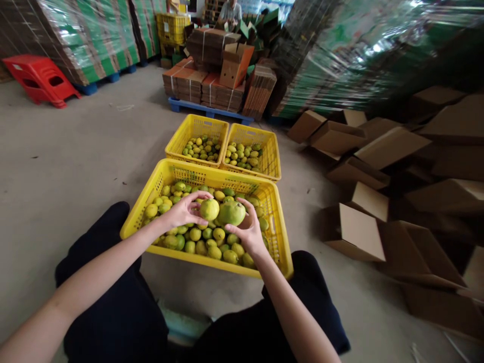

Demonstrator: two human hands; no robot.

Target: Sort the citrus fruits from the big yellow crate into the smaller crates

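While the left hand (189, 209) pinches a yellow lemon (209, 209) from nine o'clock and the right hand (247, 227) grips a bigger green lemon (231, 213) from three, probably keeping skins visible, both fruits hover above the yellow plastic crate (280, 227).

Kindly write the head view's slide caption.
Left hand holds a yellowish fruit, right hand a greener fruit, above a fruit-laden yellow crate.

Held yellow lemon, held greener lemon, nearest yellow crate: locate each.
Held yellow lemon (209, 209), head view: facing side.
Held greener lemon (232, 213), head view: facing side.
Nearest yellow crate (204, 171), head view: far rim.
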